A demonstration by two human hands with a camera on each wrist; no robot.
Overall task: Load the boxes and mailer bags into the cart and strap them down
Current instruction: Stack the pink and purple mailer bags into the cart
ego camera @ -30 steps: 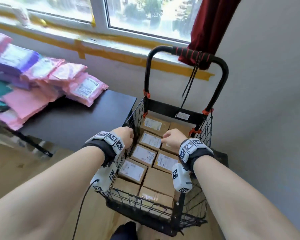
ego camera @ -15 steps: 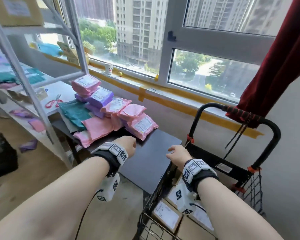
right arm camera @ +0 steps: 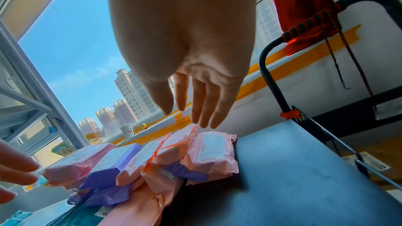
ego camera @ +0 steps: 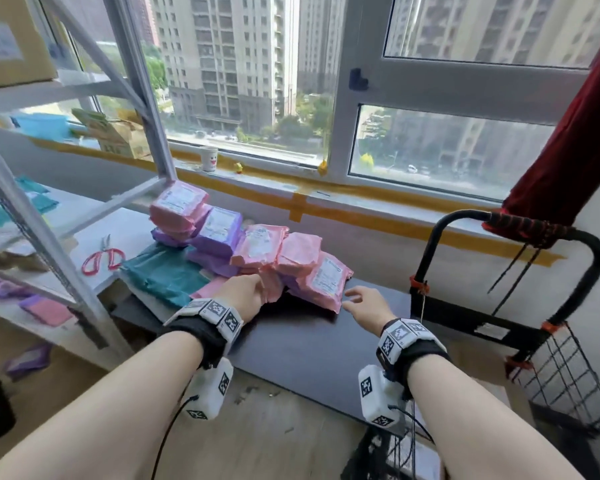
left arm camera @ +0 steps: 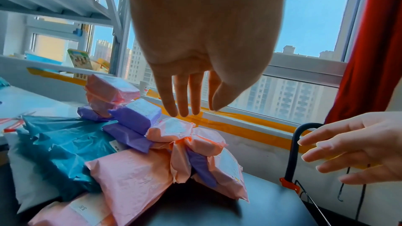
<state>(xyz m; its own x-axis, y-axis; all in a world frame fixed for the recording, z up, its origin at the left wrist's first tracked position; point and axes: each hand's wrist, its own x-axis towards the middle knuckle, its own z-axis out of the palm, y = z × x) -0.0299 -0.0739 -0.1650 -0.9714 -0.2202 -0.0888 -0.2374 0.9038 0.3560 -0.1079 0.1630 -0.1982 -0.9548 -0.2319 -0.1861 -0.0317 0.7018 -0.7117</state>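
A heap of pink, purple and teal mailer bags (ego camera: 243, 251) (left arm camera: 139, 152) (right arm camera: 165, 157) lies at the back left of a dark table (ego camera: 319, 344). My left hand (ego camera: 253, 289) (left arm camera: 187, 109) reaches over the front of the heap, fingers straight, holding nothing. My right hand (ego camera: 361, 299) (right arm camera: 191, 118) hovers open just right of the rightmost pink mailer (ego camera: 323, 282) (right arm camera: 213, 152), apart from it. The black wire cart (ego camera: 565, 368) stands to the right of the table. Its boxes are out of view.
A dark strap (ego camera: 520, 265) hangs from the cart's handle (ego camera: 527, 226), beside a red curtain (ego camera: 568, 140). A white shelving rack (ego camera: 49, 216) with red scissors (ego camera: 101, 258) stands left of the table. A paper cup (ego camera: 209, 158) sits on the windowsill.
My view has swung up from the box-filled cart to the table. Both hands have left the cart, moved left and forward to the mailer heap, and their fingers have straightened.
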